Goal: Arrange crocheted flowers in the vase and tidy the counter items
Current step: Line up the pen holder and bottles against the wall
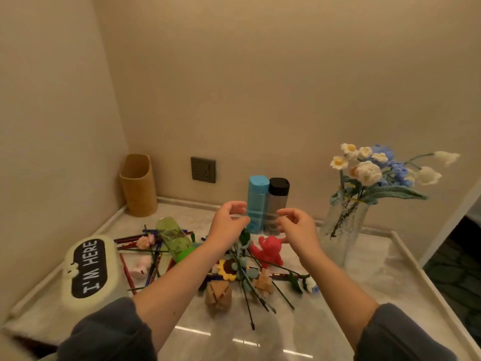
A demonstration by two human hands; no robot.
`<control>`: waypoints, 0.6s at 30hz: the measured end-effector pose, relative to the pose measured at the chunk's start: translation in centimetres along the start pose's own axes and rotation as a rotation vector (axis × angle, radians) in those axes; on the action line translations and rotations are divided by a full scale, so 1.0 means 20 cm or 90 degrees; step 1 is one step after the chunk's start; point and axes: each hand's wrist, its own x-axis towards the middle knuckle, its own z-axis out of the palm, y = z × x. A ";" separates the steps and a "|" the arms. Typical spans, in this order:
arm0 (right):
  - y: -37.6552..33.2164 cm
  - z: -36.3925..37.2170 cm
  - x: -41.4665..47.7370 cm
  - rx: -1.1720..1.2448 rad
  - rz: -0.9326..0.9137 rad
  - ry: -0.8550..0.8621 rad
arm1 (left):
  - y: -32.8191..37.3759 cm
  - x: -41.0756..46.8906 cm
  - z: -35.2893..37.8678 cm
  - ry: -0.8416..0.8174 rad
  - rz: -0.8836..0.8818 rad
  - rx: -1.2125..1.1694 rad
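Flower arranging is the step in hand, as I judge it. The left hand (229, 222) is gripping with curled fingers the upper part of a bundle of stems (242, 259), green and bluish, which is fanning downward over the middle of the desk (364, 277). Whether the lower tips are touching the surface, I cannot tell. The right hand (296, 229) is hovering just beside it, fingers half curled and thumb near the forefinger. It is maybe pinching something thin, but this I cannot tell.

The vase (343, 230), of clear glass, is standing at the right near the wall and is already carrying several crocheted flowers (369, 170), white and blue. More are lying on the desk: a sunflower (227, 268) under the bundle, a white-blue flower (311, 284) nearer the vase, and a pink flower (144, 242) among the pencils (127, 272).

The next move, I think, is calling for the bundle to be carried to the right and lowered, stems first, into the vase mouth. That mouth is looking crowded, so the free hand is probably needing to steady the glass or to part the flowers.

The tidying is not yet done: the pencils, a red toy (268, 250) and two wooden puzzles (217, 295) are lying scattered, while a wooden holder (139, 185) is standing in the left corner.
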 end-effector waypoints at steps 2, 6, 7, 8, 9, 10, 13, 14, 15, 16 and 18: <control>-0.02 0.03 0.06 -0.004 -0.010 0.000 | -0.01 0.05 -0.04 -0.010 -0.007 -0.001; -0.03 0.13 0.21 -0.024 -0.015 0.019 | -0.05 0.22 -0.09 -0.041 -0.030 -0.005; -0.03 0.15 0.25 -0.035 -0.015 0.023 | -0.06 0.27 -0.09 -0.052 -0.036 -0.006; -0.04 0.18 0.30 -0.050 -0.021 0.028 | -0.07 0.33 -0.09 -0.064 -0.043 -0.004; -0.03 0.20 0.34 -0.067 -0.028 0.033 | -0.08 0.39 -0.10 -0.081 -0.050 0.001; -0.04 0.22 0.39 -0.084 -0.038 0.038 | -0.08 0.45 -0.10 -0.102 -0.056 0.008; -0.05 0.27 0.53 -0.151 -0.072 0.038 | -0.10 0.62 -0.09 -0.175 -0.069 0.035; -0.06 0.27 0.57 -0.190 -0.090 0.033 | -0.11 0.67 -0.08 -0.196 -0.068 0.046; -0.07 0.28 0.62 -0.242 -0.114 0.027 | -0.13 0.73 -0.06 -0.218 -0.069 0.056; -0.09 0.28 0.66 -0.312 -0.142 0.014 | -0.14 0.77 -0.05 -0.237 -0.069 0.063; -0.14 0.28 0.74 -0.494 -0.182 -0.031 | -0.17 0.85 -0.02 -0.273 -0.068 0.080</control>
